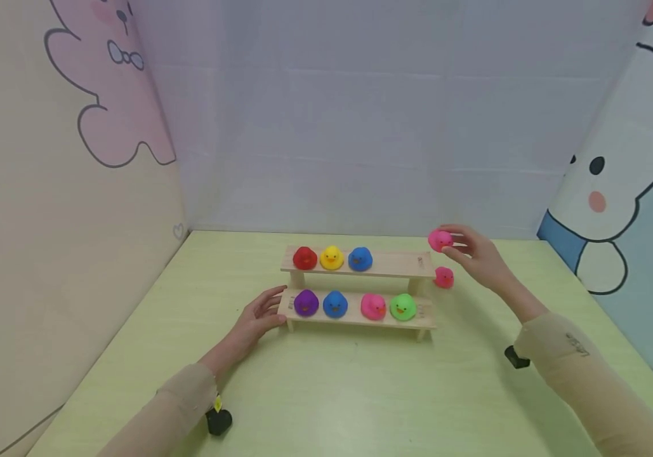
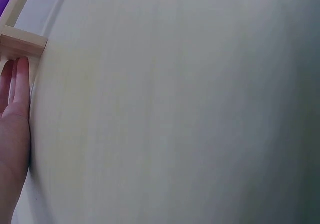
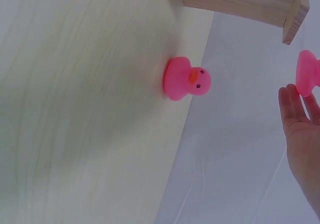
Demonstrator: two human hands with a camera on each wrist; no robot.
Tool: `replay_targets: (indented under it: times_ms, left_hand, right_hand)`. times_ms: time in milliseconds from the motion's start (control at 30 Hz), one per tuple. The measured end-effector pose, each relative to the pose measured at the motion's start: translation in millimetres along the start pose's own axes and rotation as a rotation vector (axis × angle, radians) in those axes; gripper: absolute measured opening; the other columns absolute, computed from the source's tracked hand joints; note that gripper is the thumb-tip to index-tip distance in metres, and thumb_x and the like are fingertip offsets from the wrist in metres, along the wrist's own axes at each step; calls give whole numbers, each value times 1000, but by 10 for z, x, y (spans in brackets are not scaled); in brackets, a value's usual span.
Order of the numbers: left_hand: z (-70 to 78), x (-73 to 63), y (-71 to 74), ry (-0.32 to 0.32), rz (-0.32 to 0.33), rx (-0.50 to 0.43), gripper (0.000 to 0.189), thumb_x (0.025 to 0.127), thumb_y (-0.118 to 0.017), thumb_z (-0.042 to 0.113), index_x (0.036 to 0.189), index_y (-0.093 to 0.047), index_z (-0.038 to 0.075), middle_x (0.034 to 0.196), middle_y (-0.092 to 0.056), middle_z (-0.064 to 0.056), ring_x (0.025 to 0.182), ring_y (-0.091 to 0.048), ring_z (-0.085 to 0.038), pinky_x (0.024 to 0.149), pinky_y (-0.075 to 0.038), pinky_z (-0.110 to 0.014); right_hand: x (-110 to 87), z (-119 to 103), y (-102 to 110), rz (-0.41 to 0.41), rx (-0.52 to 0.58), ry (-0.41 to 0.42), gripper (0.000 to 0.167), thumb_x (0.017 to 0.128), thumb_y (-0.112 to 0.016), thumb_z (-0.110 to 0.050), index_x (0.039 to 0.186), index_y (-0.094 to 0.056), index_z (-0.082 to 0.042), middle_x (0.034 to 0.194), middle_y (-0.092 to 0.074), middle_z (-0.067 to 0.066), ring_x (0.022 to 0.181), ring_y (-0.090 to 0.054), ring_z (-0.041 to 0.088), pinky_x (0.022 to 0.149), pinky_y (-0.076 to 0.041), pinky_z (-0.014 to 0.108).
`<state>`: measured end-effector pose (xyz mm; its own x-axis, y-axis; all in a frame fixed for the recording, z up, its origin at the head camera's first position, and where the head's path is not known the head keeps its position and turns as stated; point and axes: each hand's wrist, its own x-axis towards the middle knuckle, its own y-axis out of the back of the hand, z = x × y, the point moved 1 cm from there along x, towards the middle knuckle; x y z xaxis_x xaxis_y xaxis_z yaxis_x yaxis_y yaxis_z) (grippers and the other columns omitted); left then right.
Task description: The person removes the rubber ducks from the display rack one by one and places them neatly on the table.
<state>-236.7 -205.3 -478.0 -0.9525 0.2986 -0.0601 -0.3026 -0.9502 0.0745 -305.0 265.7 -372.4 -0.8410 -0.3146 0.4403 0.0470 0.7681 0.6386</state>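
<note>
A two-tier wooden stand holds small rubber ducks. Along its upper shelf sit a red duck, a yellow duck and a blue duck. Below are a purple duck, another blue duck, a pink duck and a green duck. My right hand pinches a pink rubber duck in the air, just past the upper shelf's right end. My left hand is at the stand's left end, fingers nearly straight, fingertips right at the wood.
One more pink duck stands on the table beside the stand's right end, below my right hand. The pale wooden table ends at a light cloth backdrop. Printed cartoon panels flank it. A dark object hangs at each sleeve cuff.
</note>
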Motion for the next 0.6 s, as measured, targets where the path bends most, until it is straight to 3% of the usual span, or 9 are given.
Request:
replay_targets:
  times_ms: [133,367,467,600]
  left_hand:
    - [6,0,1,13,7,11,63,96,-62,16,153,-34,22,151,-46,-16,133,-53,-24,106,-49,-30]
    - [-4,6,6,-3,-3,-3,64,96,-62,13,153,-33,20,150,-45,-20,129,-56,-19,102,-49,-24]
    - [-11,11,10,-16,-9,-1,65,96,-61,14,154,-33,19,149,-46,-21,127,-57,-18,102,-49,-23]
    - [-21,20,9,-24,-7,-5,64,96,-62,14,153,-33,18,148,-47,-22,125,-58,-17,100,-50,-23]
  right_hand:
    - [-49,149,66,6,1,-51,46,95,-65,-12,139,-51,-5,134,-56,18,116,-59,28,86,-42,-2]
    - [-169,354,169,-21,-9,-144,47,97,-62,-18,140,-49,-5,135,-54,20,120,-55,37,84,-40,-4]
    - [-235,434,196,-9,-17,-163,46,97,-62,-17,140,-49,-3,135,-54,21,114,-58,16,83,-40,-4]
    - [-310,551,218,11,-15,-194,47,98,-61,-18,139,-49,0,134,-54,25,103,-45,-16,81,-39,-5]
